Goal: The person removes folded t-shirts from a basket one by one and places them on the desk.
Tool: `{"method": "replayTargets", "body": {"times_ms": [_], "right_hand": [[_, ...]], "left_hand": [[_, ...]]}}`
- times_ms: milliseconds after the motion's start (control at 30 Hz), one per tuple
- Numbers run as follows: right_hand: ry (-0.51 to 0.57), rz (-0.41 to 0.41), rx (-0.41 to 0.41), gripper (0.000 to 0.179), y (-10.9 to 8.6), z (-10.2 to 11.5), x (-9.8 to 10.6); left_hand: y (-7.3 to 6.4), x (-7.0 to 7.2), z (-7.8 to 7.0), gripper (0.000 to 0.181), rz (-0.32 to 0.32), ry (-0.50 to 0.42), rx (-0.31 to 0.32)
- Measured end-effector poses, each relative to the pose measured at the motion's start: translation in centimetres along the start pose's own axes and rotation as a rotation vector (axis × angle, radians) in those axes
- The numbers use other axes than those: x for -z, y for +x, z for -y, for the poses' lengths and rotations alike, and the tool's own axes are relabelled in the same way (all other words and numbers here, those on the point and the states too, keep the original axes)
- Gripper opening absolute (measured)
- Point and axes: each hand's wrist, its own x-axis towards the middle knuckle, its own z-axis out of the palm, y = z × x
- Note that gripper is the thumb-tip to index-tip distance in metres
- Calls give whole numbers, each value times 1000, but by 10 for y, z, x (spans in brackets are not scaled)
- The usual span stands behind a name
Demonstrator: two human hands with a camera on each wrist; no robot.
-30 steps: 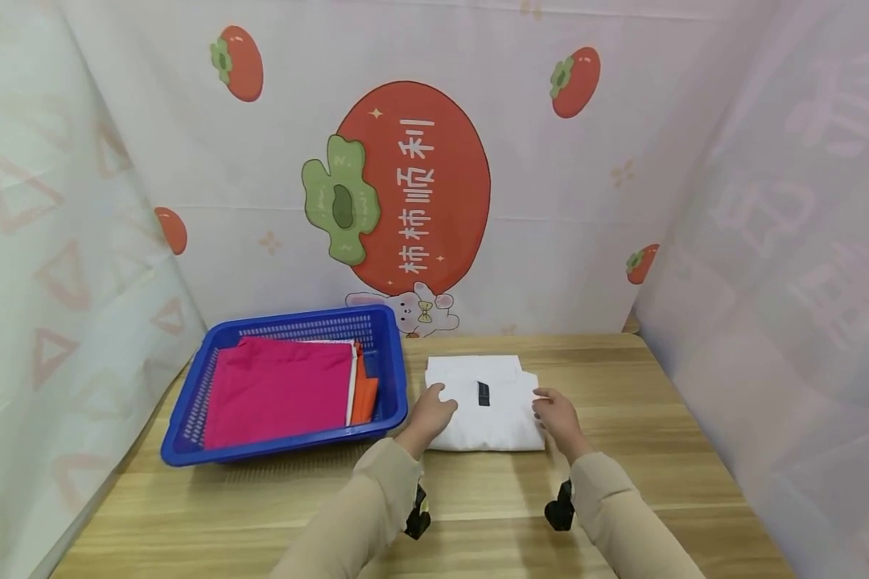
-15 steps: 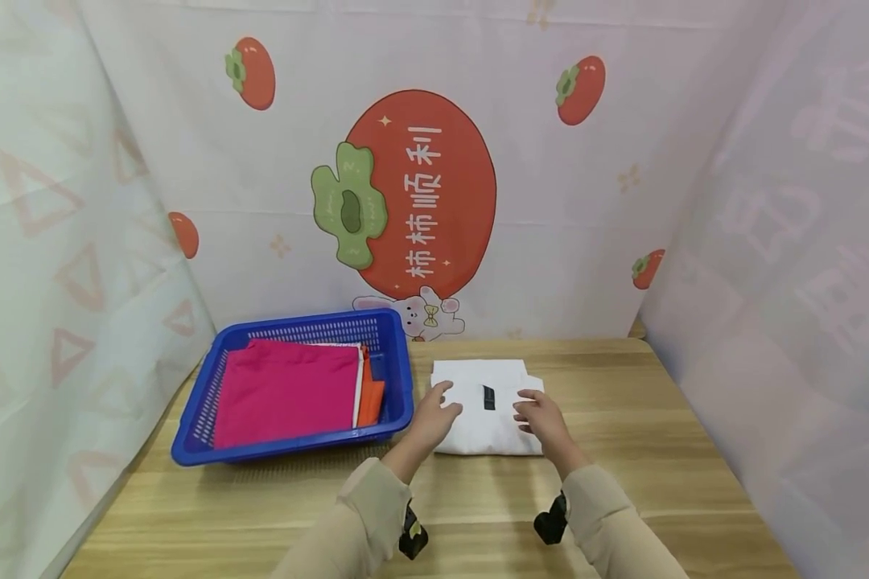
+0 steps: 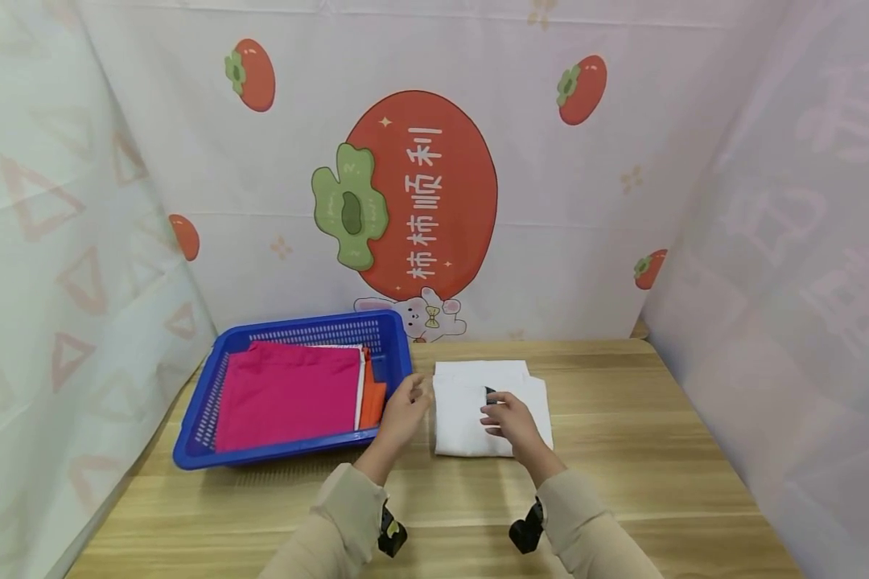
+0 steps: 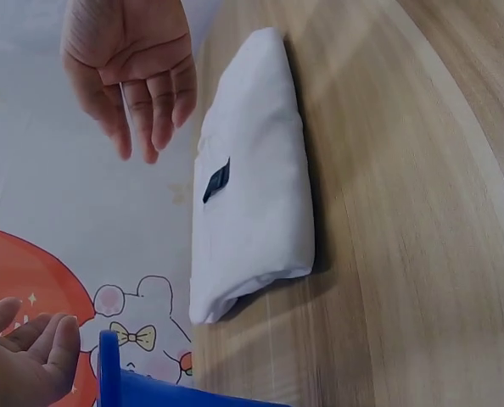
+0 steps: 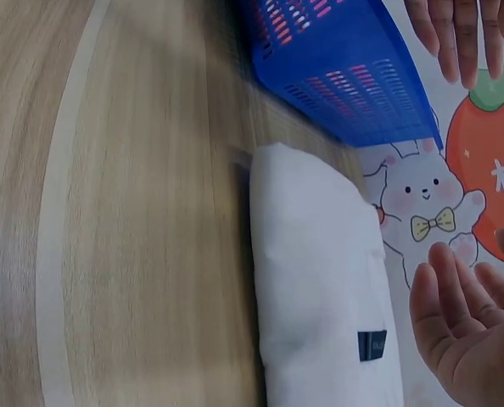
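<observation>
A white folded garment (image 3: 458,426) with a small black label (image 4: 216,181) lies flat on the wooden table, to the right of a blue basket (image 3: 282,452). Between basket and garment hovers my left hand (image 3: 401,412), fingers loosely bent and holding nothing; in the head view it overlaps the basket's right rim. Over the right part of the garment is my right hand (image 3: 516,426), raised above the cloth in both wrist views with nothing in its fingers. It partly covers the label in the head view.
Inside the basket lie a folded bright pink cloth (image 3: 290,398), an orange cloth (image 3: 372,402) and a white edge between them. A printed white curtain (image 3: 550,225) hangs behind the wooden table (image 3: 623,450) and along both sides.
Both hands have moved left: the left hand from the garment's left edge toward the basket, the right hand from the garment's right edge to over its label. The garment stays on the table.
</observation>
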Motion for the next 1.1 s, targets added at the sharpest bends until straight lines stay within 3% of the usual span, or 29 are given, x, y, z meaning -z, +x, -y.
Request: {"method": "replayTargets", "body": {"times_ms": [233,600,867,1100], "right_hand": [[-5,89,50,37,-2,7,-20],[81,123,74,32,-1,25,-49],[135,218,104,33,-4,30,-69],[197,254,110,35,-4,34,-79]], "left_hand": [[-1,17,12,43,-3,-3,-12],[-6,52,22,41,-28,20,-36],[-12,79,33,42,-22,45,47],[-18,99,44,43,-73,78,54]]}}
